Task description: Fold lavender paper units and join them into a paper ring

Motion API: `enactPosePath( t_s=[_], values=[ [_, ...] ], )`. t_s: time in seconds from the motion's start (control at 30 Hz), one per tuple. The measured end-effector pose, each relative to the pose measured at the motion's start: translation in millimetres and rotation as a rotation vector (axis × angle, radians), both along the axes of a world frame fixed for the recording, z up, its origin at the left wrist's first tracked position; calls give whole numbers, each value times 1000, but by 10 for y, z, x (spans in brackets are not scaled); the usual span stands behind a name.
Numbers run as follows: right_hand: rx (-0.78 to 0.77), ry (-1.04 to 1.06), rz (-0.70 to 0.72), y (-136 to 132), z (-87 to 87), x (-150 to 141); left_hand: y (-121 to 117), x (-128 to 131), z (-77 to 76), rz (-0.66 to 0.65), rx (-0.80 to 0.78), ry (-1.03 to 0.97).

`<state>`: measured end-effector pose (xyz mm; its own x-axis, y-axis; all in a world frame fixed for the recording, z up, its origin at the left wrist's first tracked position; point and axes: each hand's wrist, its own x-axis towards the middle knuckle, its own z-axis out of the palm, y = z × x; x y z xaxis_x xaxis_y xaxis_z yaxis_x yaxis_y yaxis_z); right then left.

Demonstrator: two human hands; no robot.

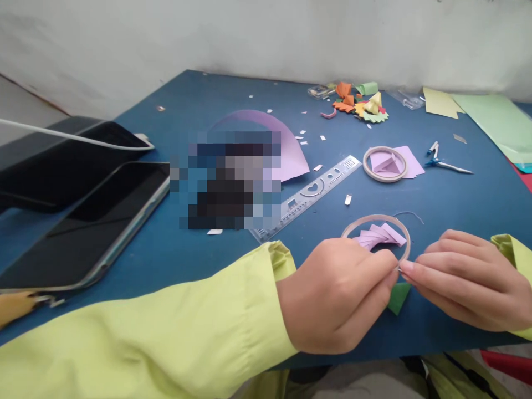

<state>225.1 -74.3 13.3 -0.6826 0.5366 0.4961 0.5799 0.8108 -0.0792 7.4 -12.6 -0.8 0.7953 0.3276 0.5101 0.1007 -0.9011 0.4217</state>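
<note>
In the head view, the left hand (338,296) pinches the near side of a thin ring (408,244), and the right hand (474,280) meets it there with bunched fingertips, probably so one steadies the ring while the other works its edge; whether the right grips anything cannot be told. Folded purple strips (379,237) show through the ring, at the near right of the bench (449,205). The clear ruler (307,194) farther left has markings too small to read.

Diffuse lt w/ soft shadows; ctr-L pixelated.
</note>
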Motion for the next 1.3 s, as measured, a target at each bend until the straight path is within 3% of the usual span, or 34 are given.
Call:
enactPosePath(
  t_s=[0.13, 0.2, 0.33, 0.4, 0.53, 0.7, 0.93, 1.0, 1.17, 1.3],
  values=[
    [19, -69, -111, -181, 39, -116, -57, -32, 58, -45, -75, -22],
    [74, -103, -85, -274, 65, -162, -40, -52, 137, -16, -115, -3],
    [124, -110, -71, -357, 85, -174, 117, -90, 247, 241, -122, -138],
    [141, 15, -122, -298, 75, -141, 189, -94, 233, 331, -82, -50],
    [-68, 148, -125, -59, 35, -83, 200, -66, 128, 219, 206, 34],
    [-443, 465, -153, 68, -11, -128, 213, -62, 88, 297, 315, 53],
    [-590, 517, -119, 107, -10, -94, 332, -56, 85, 370, 451, 113],
    [-617, 523, -107, 127, -14, -74, 300, -45, 80, 370, 428, 79],
    [-660, 488, -48, 151, -9, -70, 188, -24, 73, 285, 180, -62],
    [-664, 455, -16, 144, -22, -82, 166, -12, 58, 295, 166, -96]
  ],
)
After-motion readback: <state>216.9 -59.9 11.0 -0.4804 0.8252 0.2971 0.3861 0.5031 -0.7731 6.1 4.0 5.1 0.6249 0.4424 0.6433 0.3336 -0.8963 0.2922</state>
